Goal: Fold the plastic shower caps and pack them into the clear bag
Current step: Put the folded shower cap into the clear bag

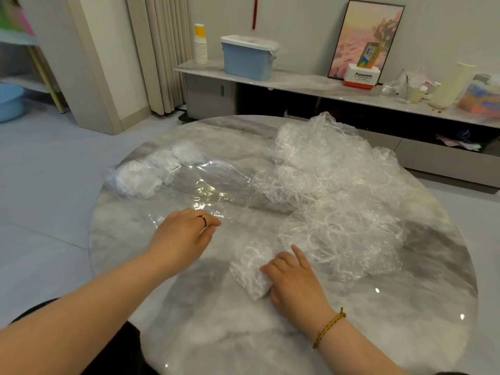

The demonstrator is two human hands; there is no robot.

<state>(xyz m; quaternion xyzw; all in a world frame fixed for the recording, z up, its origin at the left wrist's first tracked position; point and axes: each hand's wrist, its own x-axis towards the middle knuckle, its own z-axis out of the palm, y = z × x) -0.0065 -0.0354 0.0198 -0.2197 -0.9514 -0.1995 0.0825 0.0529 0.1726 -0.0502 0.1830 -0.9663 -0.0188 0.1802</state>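
Note:
A folded shower cap [250, 269] lies as a small white bundle on the round marble table [270, 334]. My right hand [293, 280] grips its right side, with the index finger pointing up. A clear bag [189, 182] lies flat at the left, with several folded caps [146, 173] bunched in its far end. My left hand [186, 234] rests at the bag's near open edge, fingers curled over the film; whether they pinch it is unclear. A loose heap of unfolded transparent caps [332, 185] covers the table's right half.
Behind the table runs a low cabinet [297, 82] carrying a blue lidded box [247, 58], stacked paper cups [200, 44], a framed picture [365, 36] and bottles. A blue basin [9, 102] sits on the floor at the far left.

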